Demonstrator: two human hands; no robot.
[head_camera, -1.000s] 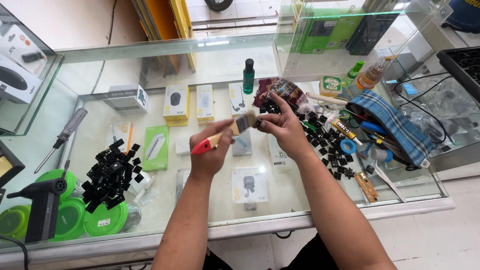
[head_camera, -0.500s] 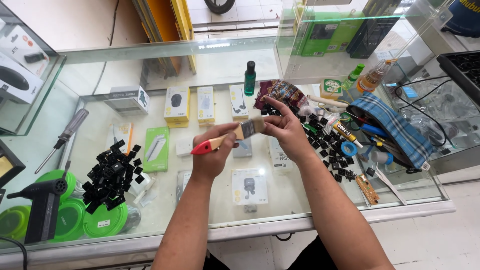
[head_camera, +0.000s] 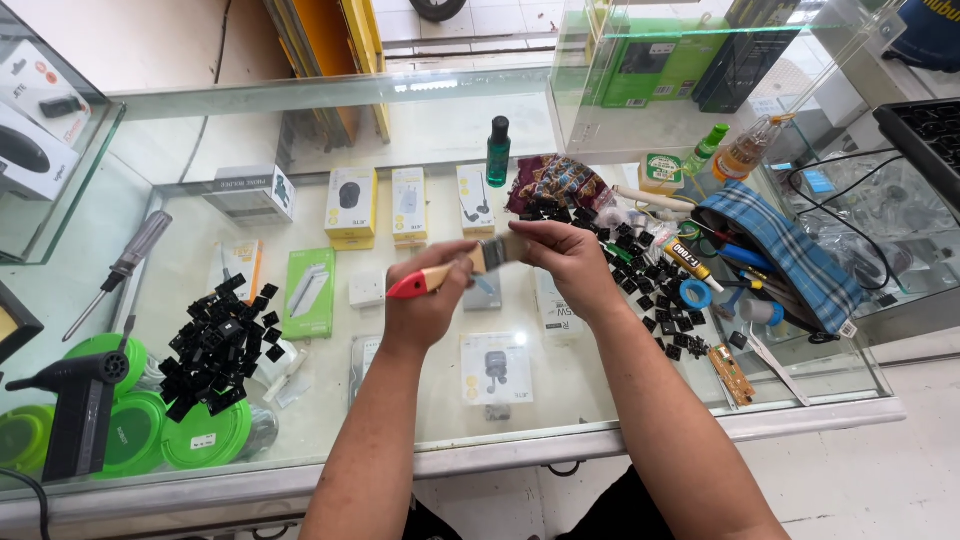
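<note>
**Brush cleaning of small black parts at a glass counter: mid-sort view**

Two heaps of small black parts mark the apparent progress. One heap (head_camera: 215, 345) lies to the left on the glass countertop (head_camera: 420, 410), gathered closely above green round lids (head_camera: 205, 435). A looser scatter (head_camera: 655, 290) lies to the right, beside a blue plaid pouch (head_camera: 790, 265). Judging by this split, part of the batch seems handled and part remains. The left hand (head_camera: 425, 300) is closed around the red-tipped wooden handle of a small paintbrush (head_camera: 460, 268), held roughly level above the counter. The right hand (head_camera: 565, 260) pinches at the bristle end; whether a part sits between its fingertips cannot be told. The brush thus spans both hands, centred between the heaps. A screwdriver (head_camera: 125, 265) lies well apart at far left.
</note>
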